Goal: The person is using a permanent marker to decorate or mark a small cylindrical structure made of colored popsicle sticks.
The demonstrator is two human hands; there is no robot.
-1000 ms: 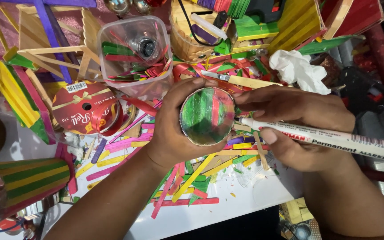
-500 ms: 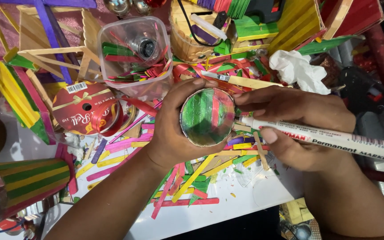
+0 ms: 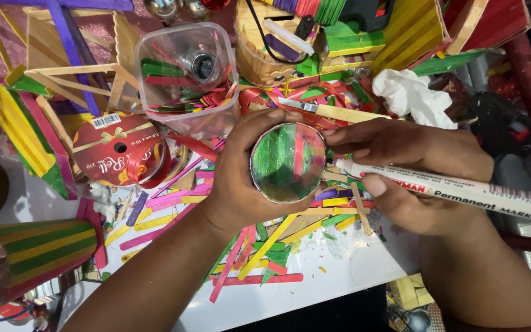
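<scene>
My left hand (image 3: pixel 241 184) grips a round clear disc (image 3: pixel 288 162) upright, with green and red stick colours showing through it. My right hand (image 3: pixel 413 166) holds a white marker pen (image 3: pixel 462 192); its tip end meets the disc's right edge. The right fingers rest along the disc's upper right rim. Both hands are above a heap of coloured craft sticks (image 3: pixel 259 246) on a white table (image 3: pixel 314 289).
A clear plastic tub (image 3: pixel 185 80) of sticks stands at the back. A red ribbon spool (image 3: pixel 118 150) lies left of it. A striped stick-covered cylinder (image 3: pixel 26 258) lies at the lower left. Crumpled white tissue (image 3: pixel 413 95) and stick-built boxes (image 3: pixel 401 31) crowd the back right.
</scene>
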